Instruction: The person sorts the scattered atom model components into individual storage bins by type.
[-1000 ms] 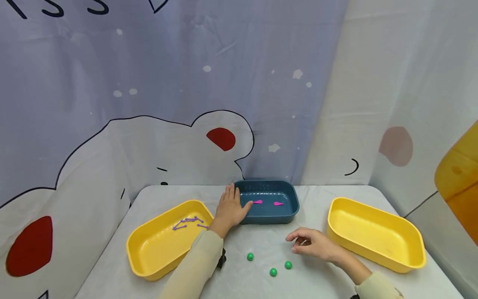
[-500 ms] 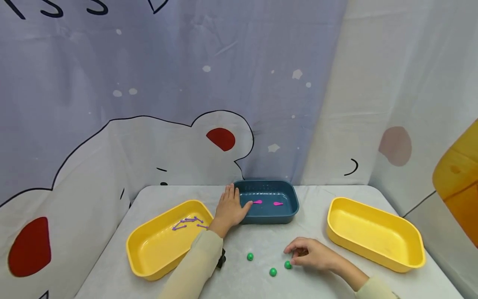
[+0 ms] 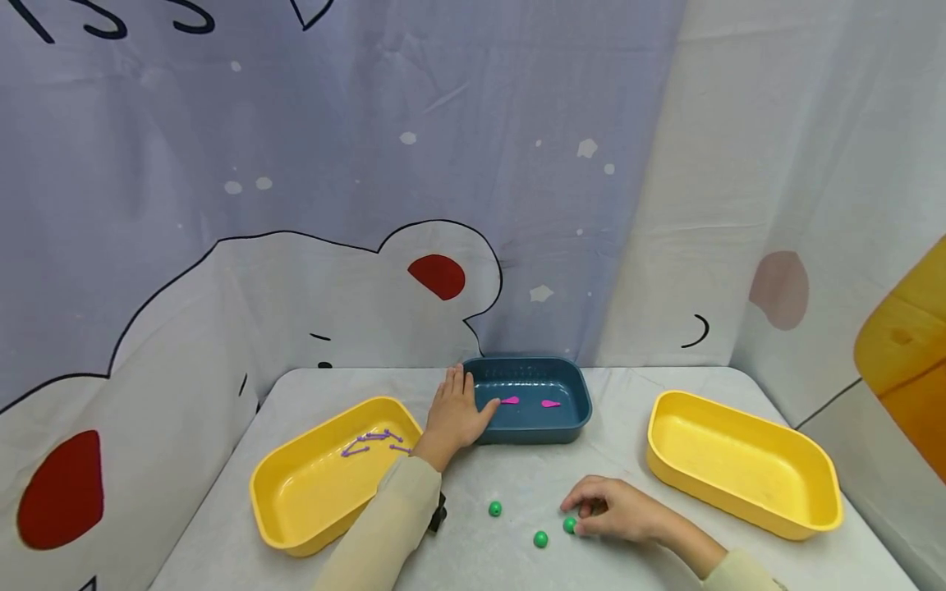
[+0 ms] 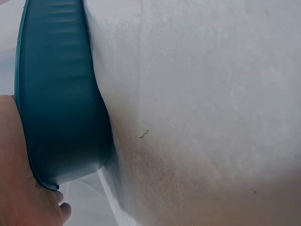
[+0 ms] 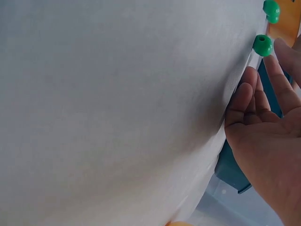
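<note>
My left hand rests on the left end of a dark blue basin. Its fingers lie straight along the rim and the thumb reaches over the inside. In the left wrist view, the hand lies against the basin's rim. Two small pink teardrop-shaped pieces lie inside. On the tabletop, my right hand is at a green bead, thumb and index fingertips right at it. The right wrist view shows a hole in this bead. Two more green beads lie to its left.
A yellow basin on the left holds several purple sticks with knobbed ends. Another yellow basin stands on the right. A printed curtain hangs behind the white-covered table.
My right hand has come down and toward me onto the nearest bead, its thumb and index finger closing in around it. The left hand and the beads have stayed in place.
</note>
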{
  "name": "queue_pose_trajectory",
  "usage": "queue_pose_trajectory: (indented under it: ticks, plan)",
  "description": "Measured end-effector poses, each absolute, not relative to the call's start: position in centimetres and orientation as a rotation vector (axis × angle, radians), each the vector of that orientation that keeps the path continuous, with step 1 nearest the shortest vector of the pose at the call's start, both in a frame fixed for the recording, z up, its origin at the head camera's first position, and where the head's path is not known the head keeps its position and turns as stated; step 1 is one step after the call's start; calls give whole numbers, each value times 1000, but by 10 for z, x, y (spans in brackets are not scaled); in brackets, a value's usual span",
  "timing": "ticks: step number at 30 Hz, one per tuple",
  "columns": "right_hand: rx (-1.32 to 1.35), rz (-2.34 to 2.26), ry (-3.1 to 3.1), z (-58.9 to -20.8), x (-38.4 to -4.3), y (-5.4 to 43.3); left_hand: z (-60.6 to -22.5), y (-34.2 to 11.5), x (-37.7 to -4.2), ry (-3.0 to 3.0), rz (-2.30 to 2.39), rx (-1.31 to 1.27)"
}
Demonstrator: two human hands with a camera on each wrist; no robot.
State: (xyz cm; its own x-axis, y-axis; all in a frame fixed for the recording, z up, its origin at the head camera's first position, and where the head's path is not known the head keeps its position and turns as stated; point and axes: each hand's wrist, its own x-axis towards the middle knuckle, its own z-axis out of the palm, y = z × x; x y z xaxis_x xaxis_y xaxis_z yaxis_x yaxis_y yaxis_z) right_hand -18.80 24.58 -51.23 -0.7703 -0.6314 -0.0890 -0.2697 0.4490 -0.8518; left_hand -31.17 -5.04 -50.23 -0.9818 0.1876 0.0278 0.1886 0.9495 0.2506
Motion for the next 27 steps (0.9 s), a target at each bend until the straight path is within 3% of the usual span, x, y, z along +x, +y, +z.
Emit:
queue_pose_trajectory:
  ticks: [27]
  plan:
    - [-843, -1063, 2450, -511, -186, 240, -507, -50, -316, -3115, -397, -287]
